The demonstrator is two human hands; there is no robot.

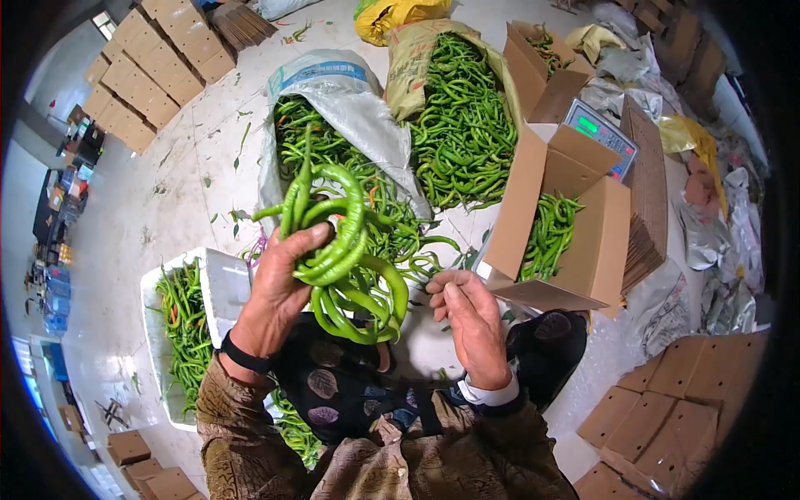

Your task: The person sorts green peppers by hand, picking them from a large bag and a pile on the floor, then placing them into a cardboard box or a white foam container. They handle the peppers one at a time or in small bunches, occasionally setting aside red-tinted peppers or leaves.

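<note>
My left hand (pixel 283 279) is closed around a bunch of long, curled green chili peppers (pixel 354 287), raised over my lap. Just right of the bunch is my right hand (pixel 471 321), its fingers loosely bent and apart from the peppers, with nothing visible in them. Beyond the bunch, a white woven sack (pixel 367 117) lies with its mouth toward me, peppers spilling out onto the floor. To the right of my right hand stands an open cardboard box (pixel 612 242) with green peppers (pixel 550 233) inside.
A second sack (pixel 408 71) full of peppers stands behind. A digital scale (pixel 600 133) sits beyond the box, beside flattened cardboard (pixel 646 192). On the left is a white foam box (pixel 225 287) holding peppers. Stacked cartons (pixel 162 50) stand far left; more cartons (pixel 658 408) lie lower right.
</note>
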